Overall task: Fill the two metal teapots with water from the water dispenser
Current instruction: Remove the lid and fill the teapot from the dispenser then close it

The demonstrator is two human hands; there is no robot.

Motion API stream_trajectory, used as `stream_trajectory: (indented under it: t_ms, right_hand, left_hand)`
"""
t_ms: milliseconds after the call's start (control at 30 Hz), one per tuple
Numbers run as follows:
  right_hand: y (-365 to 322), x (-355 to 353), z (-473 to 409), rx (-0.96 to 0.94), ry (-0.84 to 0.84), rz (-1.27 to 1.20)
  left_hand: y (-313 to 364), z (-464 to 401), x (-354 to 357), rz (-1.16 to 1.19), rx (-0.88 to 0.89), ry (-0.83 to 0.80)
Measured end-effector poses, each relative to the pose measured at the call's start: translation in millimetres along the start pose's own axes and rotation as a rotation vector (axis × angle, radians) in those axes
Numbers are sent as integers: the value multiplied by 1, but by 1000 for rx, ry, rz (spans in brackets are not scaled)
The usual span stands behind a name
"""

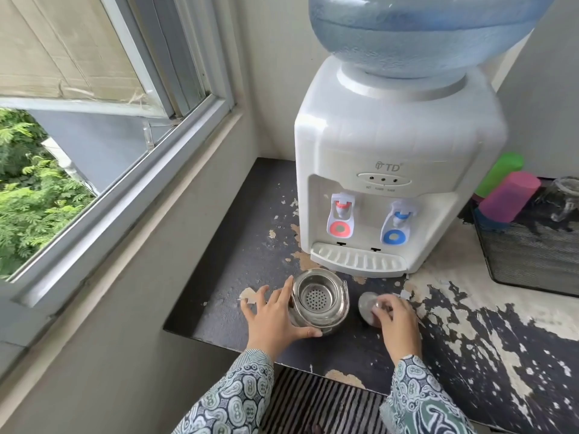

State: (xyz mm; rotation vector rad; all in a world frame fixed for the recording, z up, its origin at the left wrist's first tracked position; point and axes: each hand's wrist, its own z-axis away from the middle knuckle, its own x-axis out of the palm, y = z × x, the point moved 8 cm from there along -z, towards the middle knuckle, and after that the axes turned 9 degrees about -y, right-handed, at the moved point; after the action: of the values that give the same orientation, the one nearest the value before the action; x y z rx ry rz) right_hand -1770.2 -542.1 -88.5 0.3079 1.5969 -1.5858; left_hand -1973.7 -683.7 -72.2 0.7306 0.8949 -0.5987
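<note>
One metal teapot (319, 300) stands uncovered on the dark worn counter (250, 233), just in front of the dispenser's drip tray (357, 261). A perforated strainer basket shows inside it. My left hand (275, 314) wraps around its left and front side. The pot's round metal lid (366, 303) lies on the counter to its right, and my right hand (396, 321) grips it by the knob. The white water dispenser (394, 145) carries a blue bottle (416, 29) on top, with a red tap (341, 211) and a blue tap (399, 219). No second teapot is in view.
A black mesh tray (532, 255) at the right holds green and pink cups and an upturned glass. An open window (103, 145) fills the left side, its sill beside the counter. A striped mat (322, 402) lies on the floor below the counter's front edge.
</note>
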Motion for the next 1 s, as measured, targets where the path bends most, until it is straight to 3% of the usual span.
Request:
stream_trajectory:
  t_ms: [100,167,367,500,800,1000]
  right_hand:
    - [-28,-28,0,-90,184,-215]
    - [-67,-32,2,-224,174,-194]
    - [-131,15,14,-587,35,312]
    - [-121,41,17,-588,-55,502]
    - [-130,47,20,-583,-63,548]
    - [-125,54,25,-538,-214,591]
  left_hand:
    - [0,-1,0,-2,2,0]
    - [-1,-1,0,1,3,1]
    - [0,-1,1,7,-4,-3]
    - [0,1,0,14,-7,-1]
    - [0,0,0,46,5,1]
    - [-1,-4,1,25,32,-55]
